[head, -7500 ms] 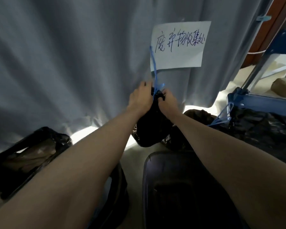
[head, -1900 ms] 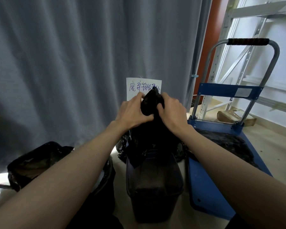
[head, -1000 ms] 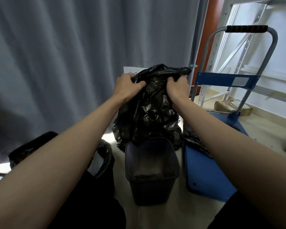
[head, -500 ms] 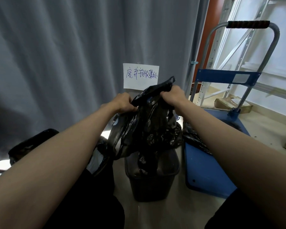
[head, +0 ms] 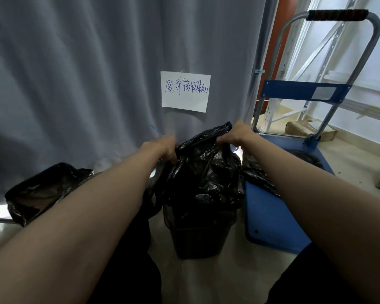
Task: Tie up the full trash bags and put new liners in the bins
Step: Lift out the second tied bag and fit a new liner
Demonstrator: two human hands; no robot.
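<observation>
Crumpled black plastic liner bag (head: 203, 172) held up by its top edge, lower part hanging down into small dark square plastic bin (head: 201, 240) on pale floor. Left hand (head: 166, 145) curled tight round left end of liner's mouth, fingers clamped on plastic; right hand (head: 239, 133) pinching right end, slightly higher and farther from camera, fingers likewise closed on film, though blurred. Liner's mouth stretched between both hands above bin, rest bunched over bin's rim. Left of bin, well apart, second bin lined with black plastic (head: 42, 190), partly hidden behind left forearm, something brownish inside. Right of bin, just beside it, blue flat platform trolley (head: 270, 218) with grey tube handle and black foam grip, more black plastic lying on its deck. Behind bin, grey pleated curtain (head: 86, 73) with white paper sheet bearing handwritten blue characters (head: 184, 91) fixed to it. Thin blue strip (head: 156, 130) showing against curtain just above left hand, too blurred to identify. Beyond trolley, white metal shelving frame (head: 316, 51) and brown cardboard box (head: 305, 128) on floor.
</observation>
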